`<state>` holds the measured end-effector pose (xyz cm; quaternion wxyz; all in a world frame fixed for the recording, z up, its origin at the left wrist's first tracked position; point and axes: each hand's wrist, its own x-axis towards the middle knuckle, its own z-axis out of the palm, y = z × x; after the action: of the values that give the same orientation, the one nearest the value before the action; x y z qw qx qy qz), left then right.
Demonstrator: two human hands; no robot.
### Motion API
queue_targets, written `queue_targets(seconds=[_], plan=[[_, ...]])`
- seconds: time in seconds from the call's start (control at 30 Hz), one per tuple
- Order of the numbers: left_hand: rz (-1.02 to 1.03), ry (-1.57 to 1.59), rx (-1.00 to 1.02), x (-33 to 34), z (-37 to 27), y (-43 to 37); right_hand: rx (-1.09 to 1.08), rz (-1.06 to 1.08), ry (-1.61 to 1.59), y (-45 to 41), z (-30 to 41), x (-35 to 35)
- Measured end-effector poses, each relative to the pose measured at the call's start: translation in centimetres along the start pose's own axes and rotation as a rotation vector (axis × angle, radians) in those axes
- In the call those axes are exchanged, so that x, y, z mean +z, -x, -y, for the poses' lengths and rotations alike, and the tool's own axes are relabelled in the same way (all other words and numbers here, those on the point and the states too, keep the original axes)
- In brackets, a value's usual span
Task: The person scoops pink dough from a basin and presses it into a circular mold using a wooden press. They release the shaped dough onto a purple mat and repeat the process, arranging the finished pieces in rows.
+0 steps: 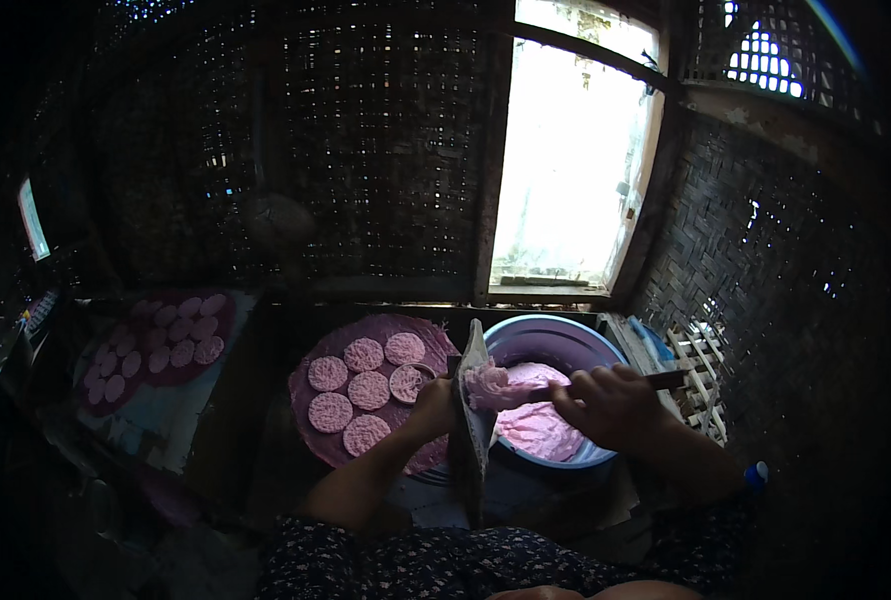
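Observation:
My right hand [603,405] grips the handle of a dark flat stick [669,380], probably a wooden spatula. A soft lump of pink dough [489,384] covers its far end and rests against a long, worn, board-like tool [478,435]. My left hand [435,409] is closed at the left side of this tool, its fingers mostly hidden. Just beyond it, a ring mould [412,383] lies on a round purple sheet [307,442], with pink strands inside. Several textured pink discs [368,390] cover the sheet. To the right, a blue basin [554,324] holds more pink dough [539,431].
Farther left, a pale surface [164,439] carries more pink discs [183,352] on dark purple sheets. Woven walls [753,225] close in behind and at right. A bright window opening [569,165] stands beyond the basin. An openwork woven basket [697,360] sits beside the basin.

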<state>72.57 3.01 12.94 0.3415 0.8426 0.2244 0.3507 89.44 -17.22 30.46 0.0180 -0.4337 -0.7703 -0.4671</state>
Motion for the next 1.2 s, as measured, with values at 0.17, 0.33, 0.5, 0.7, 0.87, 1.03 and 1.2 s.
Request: queue_targets(seconds=[0.17, 0.33, 0.5, 0.7, 0.87, 1.03, 1.2], plan=[[-0.053, 0.019, -0.037, -0.1, 0.2, -0.1, 0.333, -0.150, -0.110, 0.8, -4.1, -1.8], [0.002, -0.074, 0.165, 1.5, -0.7, -0.5, 0.215, 0.064, -0.277, 0.9, -4.8, -0.5], [0.123, -0.211, 0.097, 2.9, -0.8, -0.8, 0.086, 0.080, -0.228, -0.1, -1.8, 1.0], [0.108, -0.097, -0.020, 1.8, -0.6, -0.8, 0.010, 0.015, -0.049, 0.0, 0.8, 1.2], [0.074, 0.047, -0.013, -0.4, 1.3, -1.0, 0.321, -0.046, -0.161, 2.4, -2.7, -0.1], [0.298, 0.941, 0.059, 0.4, 3.4, -2.0, 0.433, -0.087, -0.301, 3.3, -2.8, 2.9], [0.304, 1.633, -0.351, 1.0, 4.2, -1.6, 0.402, -0.033, -0.503, 4.2, -2.6, 3.0]])
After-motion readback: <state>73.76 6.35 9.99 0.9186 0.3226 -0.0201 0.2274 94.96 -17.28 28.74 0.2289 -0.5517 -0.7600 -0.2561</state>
